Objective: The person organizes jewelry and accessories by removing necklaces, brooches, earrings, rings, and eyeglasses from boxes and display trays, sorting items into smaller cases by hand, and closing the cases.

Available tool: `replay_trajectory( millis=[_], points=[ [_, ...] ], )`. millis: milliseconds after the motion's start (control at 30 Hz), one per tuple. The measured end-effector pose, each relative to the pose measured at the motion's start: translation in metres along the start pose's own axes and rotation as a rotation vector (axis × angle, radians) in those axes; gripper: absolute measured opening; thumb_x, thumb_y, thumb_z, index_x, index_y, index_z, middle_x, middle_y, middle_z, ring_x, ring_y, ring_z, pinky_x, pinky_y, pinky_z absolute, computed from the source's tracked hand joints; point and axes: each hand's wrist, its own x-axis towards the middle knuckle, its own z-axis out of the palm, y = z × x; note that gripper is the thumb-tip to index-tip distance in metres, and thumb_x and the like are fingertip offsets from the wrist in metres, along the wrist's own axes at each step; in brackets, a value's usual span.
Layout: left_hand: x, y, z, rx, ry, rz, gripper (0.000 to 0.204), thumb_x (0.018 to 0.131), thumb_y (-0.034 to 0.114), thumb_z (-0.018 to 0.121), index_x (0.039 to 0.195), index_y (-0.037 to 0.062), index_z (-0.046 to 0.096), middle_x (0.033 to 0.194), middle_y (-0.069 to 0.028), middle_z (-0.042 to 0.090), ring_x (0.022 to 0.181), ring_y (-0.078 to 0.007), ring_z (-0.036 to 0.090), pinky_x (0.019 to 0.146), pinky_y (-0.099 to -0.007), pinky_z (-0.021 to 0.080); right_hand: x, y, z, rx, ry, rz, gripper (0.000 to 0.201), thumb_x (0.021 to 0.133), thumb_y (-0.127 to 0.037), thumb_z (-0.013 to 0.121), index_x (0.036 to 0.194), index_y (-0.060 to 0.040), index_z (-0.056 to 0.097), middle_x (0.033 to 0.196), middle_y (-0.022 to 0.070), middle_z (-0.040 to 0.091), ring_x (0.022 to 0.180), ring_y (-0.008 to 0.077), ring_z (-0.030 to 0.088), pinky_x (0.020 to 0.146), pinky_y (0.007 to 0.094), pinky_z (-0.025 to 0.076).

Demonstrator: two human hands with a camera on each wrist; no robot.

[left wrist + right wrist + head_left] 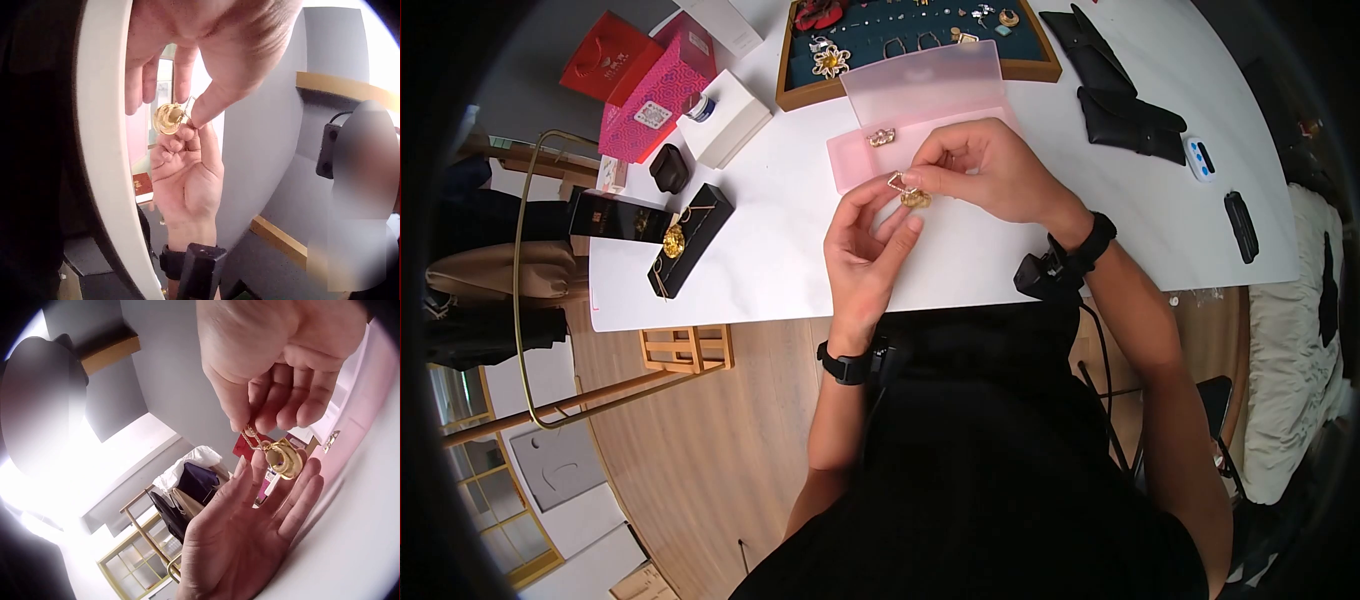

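Observation:
A gold pendant (915, 200) with a thin beaded loop hangs between the two hands, over the table's near part. My right hand (985, 172) pinches the loop between thumb and index finger from above. Under and around the pendant, my left hand (865, 240) is spread palm up, its fingers and thumb mostly straight. In the right wrist view the shiny rounded pendant (284, 461) overlaps the left fingers (306, 487). An open pink box (855, 165) lies just beyond the hands, a gold jewellery piece (881, 137) in its left compartment.
Behind the pink box stands a wooden jewellery tray (920, 85). To the left are a black necklace holder (708, 235) bearing a gold pendant, a white box (725, 120) and gift bags (612, 58). Black pouches (1132, 122) and a white-blue device (1199, 158) lie right.

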Motion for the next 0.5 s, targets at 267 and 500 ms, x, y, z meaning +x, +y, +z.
replay_trajectory(
  millis=[267, 500],
  points=[
    [-0.001, -0.001, -0.006, -0.081, -0.083, -0.202, 0.019, 0.105, 0.012, 0.049, 0.114, -0.0018, 0.057, 0.085, -0.0067, 0.06, 0.086, -0.0199, 0.063, 0.083, -0.0338, 0.053, -0.003, -0.004, 0.004, 0.088, -0.171, 0.059, 0.011, 0.096, -0.007, 0.065, 0.1, 0.0015, 0.07, 0.089, 0.0038, 0.069, 0.081, 0.0067, 0.061, 0.069, 0.0227, 0.049],
    [0.0, 0.01, -0.015, -0.385, -0.302, -0.447, 0.032, 0.105, 0.026, 0.038, 0.079, 0.0081, 0.045, 0.065, 0.0004, 0.036, 0.057, -0.0135, 0.039, 0.059, -0.0318, 0.045, -0.003, -0.01, 0.008, -0.088, -0.096, -0.084, 0.014, 0.094, -0.008, 0.068, 0.106, -0.0034, 0.074, 0.088, 0.0004, 0.063, 0.081, 0.0078, 0.058, 0.069, 0.0235, 0.047]
  ],
)
